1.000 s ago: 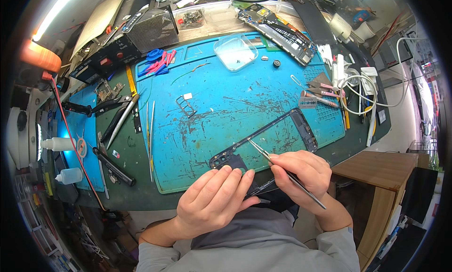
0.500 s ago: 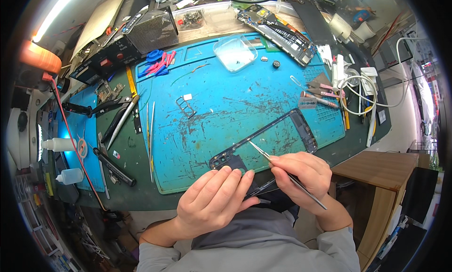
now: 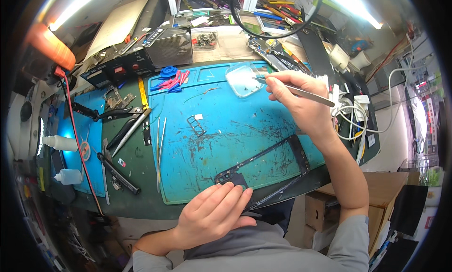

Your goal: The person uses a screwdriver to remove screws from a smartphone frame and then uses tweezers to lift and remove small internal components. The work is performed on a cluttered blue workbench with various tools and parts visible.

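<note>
Pinching tweezers [image 3: 311, 96], my right hand [image 3: 303, 108] could have bumped and tipped the tub [image 3: 238, 81]. My left hand [image 3: 212, 213] touched the frame [image 3: 298, 150], grip unclear.

Lettering: small pale print on the black panel [image 3: 106, 76] with red switches, upper left; exact wording not copied here. Round reel [image 3: 84, 150] at left: orange and pale face, any print too small to read. White card [image 3: 429, 222] at far right: red mark, blurred, can't read. Dark phone frame [image 3: 269, 155] and tweezers [image 3: 308, 93]: any markings too small to make out.
</note>
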